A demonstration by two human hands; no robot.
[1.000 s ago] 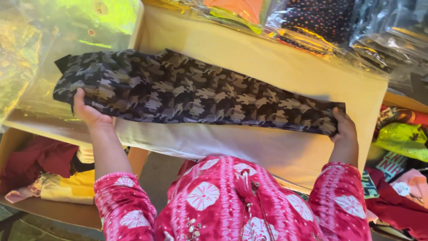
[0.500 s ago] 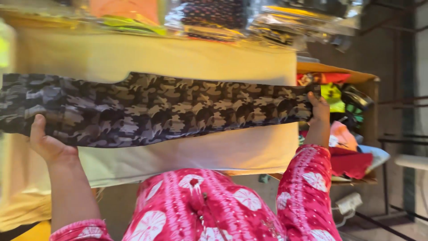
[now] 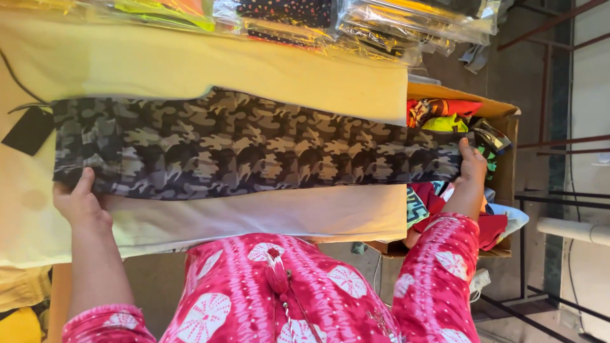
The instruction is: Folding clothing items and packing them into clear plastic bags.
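A long camouflage-patterned garment [image 3: 254,143] in grey, black and tan lies stretched across a table covered in pale yellow cloth [image 3: 210,63]. My left hand [image 3: 79,200] grips its near edge at the left end. My right hand [image 3: 471,164] holds the right end, which reaches past the table edge over a cardboard box. A black tag [image 3: 28,130] hangs off the garment's left end. My pink patterned sleeves and clothing fill the bottom of the view.
Clear plastic packets of folded clothes [image 3: 356,19] line the table's far edge. A cardboard box [image 3: 502,114] of colourful garments stands at the right. Metal rack bars [image 3: 559,197] run further right. Yellow fabric [image 3: 22,305] lies at the bottom left.
The view has swung rightward, and the garment now lies further right, its right end past the table edge over the box. Both hands keep their hold on its ends.
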